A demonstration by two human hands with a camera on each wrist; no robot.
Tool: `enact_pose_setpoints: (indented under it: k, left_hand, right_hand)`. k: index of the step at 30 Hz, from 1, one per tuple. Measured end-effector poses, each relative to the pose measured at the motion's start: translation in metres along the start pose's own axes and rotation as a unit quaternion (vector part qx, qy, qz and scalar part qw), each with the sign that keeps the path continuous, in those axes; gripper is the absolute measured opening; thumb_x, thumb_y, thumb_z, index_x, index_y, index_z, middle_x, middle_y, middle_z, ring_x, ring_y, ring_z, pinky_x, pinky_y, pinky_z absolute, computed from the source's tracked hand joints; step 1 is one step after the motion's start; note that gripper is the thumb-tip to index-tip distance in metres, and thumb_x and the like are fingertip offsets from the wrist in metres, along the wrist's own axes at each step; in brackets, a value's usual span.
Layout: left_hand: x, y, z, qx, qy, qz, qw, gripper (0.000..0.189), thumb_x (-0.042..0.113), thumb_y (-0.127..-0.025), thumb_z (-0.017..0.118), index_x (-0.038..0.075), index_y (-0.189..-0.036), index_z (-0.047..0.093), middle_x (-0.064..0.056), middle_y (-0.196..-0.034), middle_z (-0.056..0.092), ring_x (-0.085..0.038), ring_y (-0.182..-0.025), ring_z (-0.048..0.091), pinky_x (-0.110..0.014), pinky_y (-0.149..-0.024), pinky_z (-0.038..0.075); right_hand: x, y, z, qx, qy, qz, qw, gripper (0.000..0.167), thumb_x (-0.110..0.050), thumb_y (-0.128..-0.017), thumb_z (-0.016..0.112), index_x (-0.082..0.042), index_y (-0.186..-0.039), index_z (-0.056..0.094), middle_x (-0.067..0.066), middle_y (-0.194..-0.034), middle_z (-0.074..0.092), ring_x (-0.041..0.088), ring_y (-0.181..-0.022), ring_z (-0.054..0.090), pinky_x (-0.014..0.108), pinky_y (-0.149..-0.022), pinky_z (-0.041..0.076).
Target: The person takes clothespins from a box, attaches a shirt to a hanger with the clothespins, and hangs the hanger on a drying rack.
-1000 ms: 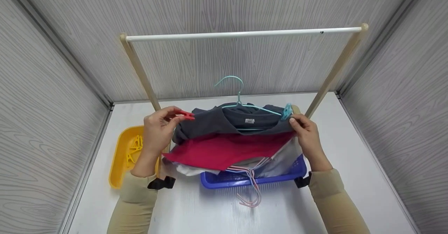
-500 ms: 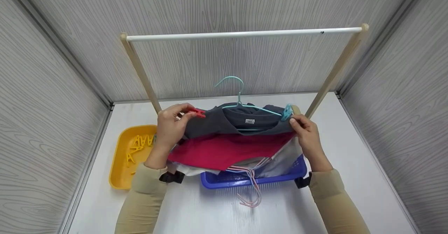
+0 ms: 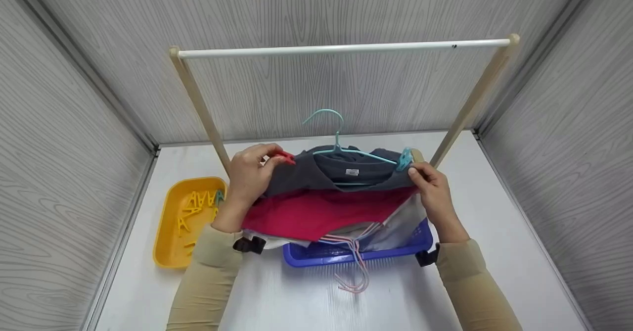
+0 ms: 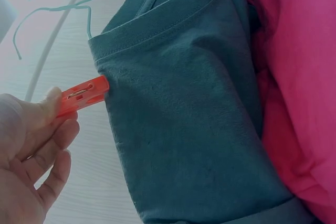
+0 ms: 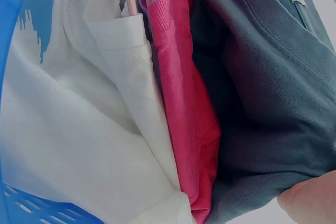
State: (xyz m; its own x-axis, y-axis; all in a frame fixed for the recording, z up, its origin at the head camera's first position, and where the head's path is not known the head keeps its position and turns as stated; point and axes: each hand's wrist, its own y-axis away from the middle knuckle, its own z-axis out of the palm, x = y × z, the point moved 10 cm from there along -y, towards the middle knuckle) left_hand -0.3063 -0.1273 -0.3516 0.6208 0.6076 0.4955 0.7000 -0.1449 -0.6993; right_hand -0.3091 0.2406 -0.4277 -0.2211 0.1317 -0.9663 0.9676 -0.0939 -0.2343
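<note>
My left hand (image 3: pixel 249 177) pinches a red clothespin (image 3: pixel 287 157) between thumb and fingers. In the left wrist view the clothespin's tip meets the shoulder edge of a dark grey T-shirt (image 4: pixel 168 114); whether it is clamped there I cannot tell. A turquoise wire hanger (image 3: pixel 338 135) sits inside the shirt's neck, its hook standing up. On the other shoulder, a light blue clothespin (image 3: pixel 404 159) is clipped. Just beside it my right hand (image 3: pixel 435 192) grips the shirt's fabric, thumb on top. Only part of one finger or thumb shows in the right wrist view.
A crimson garment (image 3: pixel 321 212) and white clothes (image 5: pixel 79 103) lie in front on a blue basket (image 3: pixel 326 260), with pink and blue hangers (image 3: pixel 357 257). At left, a yellow tray (image 3: pixel 165 232) holds several clothespins. A rack's white bar (image 3: pixel 346 49) spans behind, on wooden posts (image 3: pixel 472 101).
My left hand has moved right and slightly up with the red clothespin, bringing it to the shirt's left shoulder. More clothespins in the yellow tray are uncovered. My right hand has hardly moved.
</note>
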Motion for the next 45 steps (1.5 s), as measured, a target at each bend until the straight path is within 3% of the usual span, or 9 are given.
enact_pose_setpoints:
  k: [9, 15, 20, 25, 28, 33, 37, 41, 45]
  left_hand:
    - [-0.001, 0.001, 0.010, -0.037, -0.009, 0.000, 0.9993, 0.012, 0.016, -0.083, 0.077, 0.006, -0.090, 0.074, -0.004, -0.083, 0.071, -0.019, -0.068, 0.059, -0.033, -0.062, 0.048]
    - [-0.001, 0.002, 0.015, -0.054, -0.026, 0.007, 0.9982, 0.013, 0.018, -0.084, 0.076, 0.007, -0.091, 0.073, -0.004, -0.085, 0.071, -0.018, -0.070, 0.060, -0.033, -0.063, 0.050]
    - [-0.012, 0.006, 0.022, -0.087, 0.011, -0.044, 0.9952, 0.033, 0.021, -0.086, 0.075, 0.002, -0.113, 0.069, -0.008, -0.098, 0.071, -0.022, -0.084, 0.065, -0.037, -0.071, 0.053]
    - [-0.029, 0.020, 0.028, -0.139, 0.010, -0.100, 0.9852, 0.069, 0.028, -0.086, 0.077, -0.001, -0.141, 0.048, -0.014, -0.126, 0.062, -0.028, -0.113, 0.058, -0.051, -0.097, 0.039]
    - [-0.041, 0.030, 0.029, -0.158, -0.014, -0.115, 0.9807, 0.061, 0.027, -0.087, 0.076, 0.002, -0.138, 0.053, -0.014, -0.130, 0.060, -0.030, -0.118, 0.054, -0.051, -0.104, 0.033]
    - [-0.056, 0.042, 0.029, -0.158, -0.051, -0.115, 0.9794, 0.032, 0.024, -0.094, 0.068, 0.004, -0.119, 0.068, -0.012, -0.115, 0.067, -0.031, -0.108, 0.060, -0.047, -0.098, 0.044]
    - [-0.060, 0.046, 0.030, -0.143, -0.106, -0.080, 0.9807, 0.025, 0.027, -0.096, 0.065, 0.007, -0.108, 0.073, -0.010, -0.100, 0.071, -0.029, -0.092, 0.066, -0.045, -0.084, 0.053]
    - [-0.061, 0.049, 0.030, -0.127, -0.172, -0.044, 0.9758, 0.021, 0.029, -0.095, 0.065, 0.009, -0.099, 0.073, -0.008, -0.087, 0.071, -0.029, -0.077, 0.068, -0.046, -0.068, 0.055]
    - [-0.063, 0.051, 0.028, -0.109, -0.205, -0.031, 0.9723, 0.019, 0.027, -0.096, 0.064, 0.009, -0.099, 0.070, -0.009, -0.081, 0.068, -0.033, -0.070, 0.067, -0.047, -0.058, 0.055]
  right_hand:
    - [0.001, 0.000, 0.001, -0.006, -0.006, 0.003, 1.0000, 0.018, 0.001, -0.098, 0.056, 0.017, -0.104, 0.059, -0.005, -0.084, 0.058, 0.007, -0.077, 0.048, 0.020, -0.063, 0.042]
    - [-0.002, -0.001, 0.002, -0.013, -0.005, -0.014, 0.9998, 0.018, 0.002, -0.098, 0.055, 0.018, -0.104, 0.059, -0.004, -0.085, 0.058, 0.007, -0.081, 0.050, 0.020, -0.072, 0.043]
    - [-0.002, -0.001, 0.002, -0.016, -0.008, -0.023, 0.9996, 0.018, 0.003, -0.098, 0.055, 0.019, -0.103, 0.059, -0.004, -0.085, 0.059, 0.007, -0.082, 0.050, 0.021, -0.074, 0.043]
    - [-0.001, -0.001, 0.002, -0.016, -0.008, -0.023, 0.9996, 0.018, 0.002, -0.098, 0.055, 0.019, -0.103, 0.059, -0.004, -0.085, 0.059, 0.007, -0.083, 0.050, 0.021, -0.075, 0.043]
    - [0.000, -0.001, 0.002, -0.015, -0.007, -0.020, 0.9997, 0.018, 0.002, -0.098, 0.055, 0.019, -0.103, 0.059, -0.004, -0.086, 0.059, 0.007, -0.083, 0.050, 0.021, -0.076, 0.043]
    - [0.001, -0.001, 0.002, -0.013, -0.010, -0.014, 0.9998, 0.018, 0.002, -0.098, 0.055, 0.019, -0.104, 0.059, -0.005, -0.087, 0.060, 0.007, -0.084, 0.051, 0.021, -0.077, 0.043]
    - [0.002, -0.002, 0.003, -0.017, -0.005, -0.008, 0.9998, 0.018, 0.002, -0.098, 0.055, 0.018, -0.104, 0.059, -0.005, -0.087, 0.060, 0.007, -0.084, 0.051, 0.021, -0.076, 0.043]
    - [0.002, -0.001, 0.006, -0.024, 0.017, -0.001, 0.9996, 0.017, 0.002, -0.097, 0.056, 0.016, -0.104, 0.061, -0.004, -0.087, 0.059, 0.008, -0.082, 0.050, 0.021, -0.075, 0.043]
    - [-0.002, 0.001, 0.010, -0.042, 0.059, -0.008, 0.9973, 0.017, 0.000, -0.098, 0.056, 0.014, -0.105, 0.062, 0.000, -0.086, 0.057, 0.008, -0.079, 0.048, 0.021, -0.071, 0.041]
